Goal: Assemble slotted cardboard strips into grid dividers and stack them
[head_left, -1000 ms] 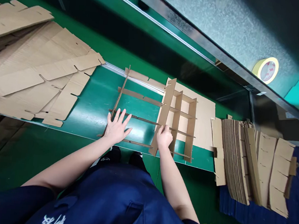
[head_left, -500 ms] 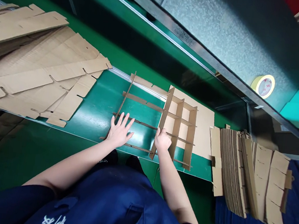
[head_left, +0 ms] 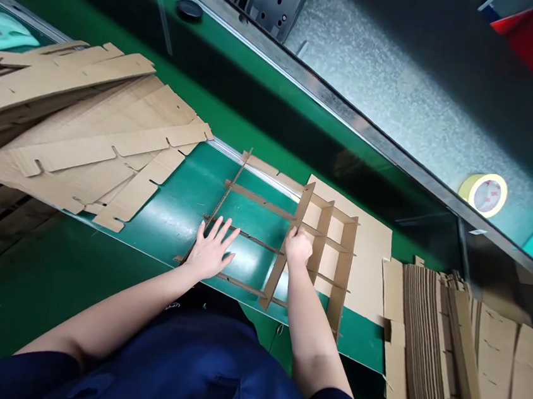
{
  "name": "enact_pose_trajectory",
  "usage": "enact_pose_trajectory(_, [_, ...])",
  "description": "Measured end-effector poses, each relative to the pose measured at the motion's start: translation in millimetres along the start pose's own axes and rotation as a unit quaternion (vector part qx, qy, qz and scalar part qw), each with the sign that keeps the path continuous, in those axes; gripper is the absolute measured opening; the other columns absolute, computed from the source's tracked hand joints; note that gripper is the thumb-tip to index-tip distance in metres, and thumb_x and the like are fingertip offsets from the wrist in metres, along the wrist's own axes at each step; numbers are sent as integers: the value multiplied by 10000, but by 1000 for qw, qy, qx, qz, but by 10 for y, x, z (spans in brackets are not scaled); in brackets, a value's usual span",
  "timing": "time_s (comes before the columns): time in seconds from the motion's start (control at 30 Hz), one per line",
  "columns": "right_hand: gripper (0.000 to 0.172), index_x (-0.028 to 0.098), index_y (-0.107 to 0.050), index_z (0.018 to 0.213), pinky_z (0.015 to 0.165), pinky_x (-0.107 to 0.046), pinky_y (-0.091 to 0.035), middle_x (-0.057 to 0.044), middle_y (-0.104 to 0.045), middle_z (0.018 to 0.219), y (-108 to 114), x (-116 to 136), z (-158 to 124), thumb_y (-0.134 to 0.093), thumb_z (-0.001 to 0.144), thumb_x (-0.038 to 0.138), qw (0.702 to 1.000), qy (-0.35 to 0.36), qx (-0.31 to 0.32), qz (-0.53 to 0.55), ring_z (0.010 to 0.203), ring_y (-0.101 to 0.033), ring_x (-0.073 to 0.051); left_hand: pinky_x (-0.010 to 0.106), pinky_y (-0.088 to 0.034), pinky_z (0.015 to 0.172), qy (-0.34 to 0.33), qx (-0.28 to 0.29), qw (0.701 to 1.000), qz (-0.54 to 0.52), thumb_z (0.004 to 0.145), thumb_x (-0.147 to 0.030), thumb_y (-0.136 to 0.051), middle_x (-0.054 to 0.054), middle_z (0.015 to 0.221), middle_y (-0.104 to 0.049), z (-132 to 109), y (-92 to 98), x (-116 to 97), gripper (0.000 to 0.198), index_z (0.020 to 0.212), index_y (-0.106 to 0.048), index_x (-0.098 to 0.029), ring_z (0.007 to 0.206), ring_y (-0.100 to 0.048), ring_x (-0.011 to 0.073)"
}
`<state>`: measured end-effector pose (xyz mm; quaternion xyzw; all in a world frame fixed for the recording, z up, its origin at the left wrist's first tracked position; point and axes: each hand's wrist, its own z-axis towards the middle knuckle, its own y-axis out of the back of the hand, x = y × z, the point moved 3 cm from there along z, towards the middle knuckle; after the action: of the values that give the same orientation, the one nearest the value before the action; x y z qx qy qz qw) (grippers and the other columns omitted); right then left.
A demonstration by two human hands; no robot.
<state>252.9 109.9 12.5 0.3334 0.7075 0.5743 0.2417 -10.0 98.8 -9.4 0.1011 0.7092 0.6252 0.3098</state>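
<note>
1. Navy-blue cloth garment (head_left: 182, 368), worn by the person; nearest item, at the tabletop's near edge.
2. Left hand (head_left: 209, 254), bare; fingers spread wide, palm down, over the near part of the grid's left cross strip.
3. Right hand (head_left: 298, 247), bare; curled tight, closed on the slotted brown cardboard cross strip (head_left: 275, 276), which stood on edge.
4. Brown cardboard divider grid (head_left: 260, 201), partly under both hands; four lengthwise strips crossed by four others, the cells wide at left and narrower at right.
5. Glossy green tabletop (head_left: 173, 221), bearing the grid.
6. Thick stack of slotted brown cardboard pieces (head_left: 423, 343), at the tabletop's right end.
7. Flat pale-brown cardboard sheet (head_left: 369, 261), lying partly beneath the grid's right portion.
8. Loose fanned pile of notched brown cardboard strips and sheets (head_left: 91, 143), on the left, apart from the grid.
9. Yellow roll of tape (head_left: 470, 189), resting on the speckled grey metal shelf (head_left: 393, 79) beyond.
10. Dark grey block with round holes (head_left: 277, 4), at the shelf's left; farthest listed.
</note>
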Motion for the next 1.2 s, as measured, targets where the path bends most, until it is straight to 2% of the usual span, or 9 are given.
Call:
enact_pose_trajectory(0.13, [451,146,-620,1007,754,-385,-437,-149,-669,887,-68,-11,-17,-248,962,395,1000,8,23,4,842,-633,-263,643,-41,1103,-2,-2,1000,10,892,-475,-414,77,1566,-138,4,25,-11,632,1478,-269,-286,1437,-62,350])
enact_pose_trajectory(0.2, [485,125,-591,1109,822,-418,-424,-185,-645,1029,-36,-7,-19,-219,961,398,999,31,-17,8,970,-599,-288,637,-42,1105,-7,-9,1000,10,893,-475,-414,81,1564,-147,7,26,-10,628,1475,-278,-283,1437,-73,344])
enact_pose_trajectory(0.33, [607,83,-253,1453,1016,-494,-291,-218,-306,1478,53,92,63,-164,959,425,977,151,-148,23,1365,-245,-304,623,-52,1109,-8,-24,1000,11,890,-487,-413,83,1562,-160,11,16,-6,623,1467,-302,-282,1438,-82,333])
enact_pose_trajectory(0.43, [677,61,-137,1489,1082,-507,-196,-174,-154,1551,-22,183,217,-116,955,477,976,194,-103,10,1426,-68,-267,616,-59,1110,-7,-23,1000,20,887,-498,-416,83,1562,-161,8,6,-9,622,1463,-308,-291,1439,-85,323])
enact_pose_trajectory(0.53, [710,62,-167,1486,1101,-519,-146,-161,-159,1552,-115,220,321,-102,947,519,980,192,-51,-6,1427,-71,-270,618,-73,1105,-5,-19,999,30,890,-499,-409,84,1564,-153,1,2,-14,623,1467,-297,-291,1439,-88,322])
enact_pose_trajectory(0.7, [707,86,-111,1499,1094,-533,-161,-149,-165,1554,-130,216,320,-104,949,529,977,194,-93,-5,1435,-34,-258,612,-78,1107,-3,-18,999,39,890,-508,-410,79,1563,-167,18,5,-27,624,1467,-295,-300,1433,-111,335])
enact_pose_trajectory(0.87, [691,83,-213,1481,1086,-551,-196,-143,-192,1548,-97,218,282,-106,944,503,977,199,-72,-15,1426,-139,-257,621,-71,1100,12,9,998,53,864,-551,-444,89,1569,-136,49,11,-60,697,1483,-234,-308,1435,-84,337])
enact_pose_trajectory(1.03, [749,101,-196,1494,1093,-539,-231,-144,-245,1532,-173,76,141,-85,909,556,961,214,-168,42,1436,-142,-253,653,-54,1088,7,26,999,37,868,-578,-412,90,1577,-89,37,-78,-35,726,1496,-171,-304,1436,-40,345])
enact_pose_trajectory(1.2, [792,211,-264,1485,1065,-603,-258,-137,-306,1507,-412,-23,74,-136,841,654,959,247,-119,67,1407,-232,-302,632,-163,1087,-18,-29,999,-7,875,-595,-391,91,1572,-118,66,28,107,716,1494,-178,-305,1437,-90,320])
